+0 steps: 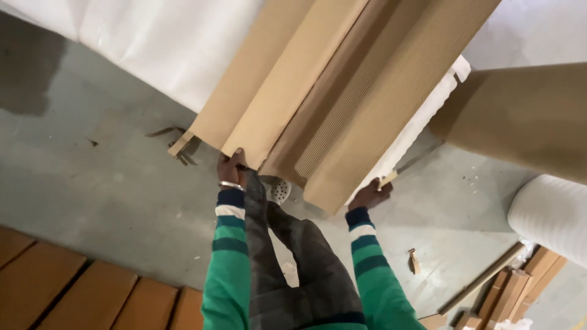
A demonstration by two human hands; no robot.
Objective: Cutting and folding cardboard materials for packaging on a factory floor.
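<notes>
Down by the grey floor [98, 183], the left hand [232, 168] grips the bottom edge of the big brown cardboard sheet [342, 91]; the right hand [372, 194] holds its other corner, fingers curled; white foam [422, 119] lies behind.

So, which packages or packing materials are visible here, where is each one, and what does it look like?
Corrugated cardboard wrap: centre, brown, long, folded, held at its lower end by the left hand and the right hand.
White foam sheet: inside the wrap, showing along its right edge.
White foam roll: right edge, cylindrical.
Flat cardboard pieces: lower right, on the floor, brown strips.
No labels, signs or screens show.
</notes>
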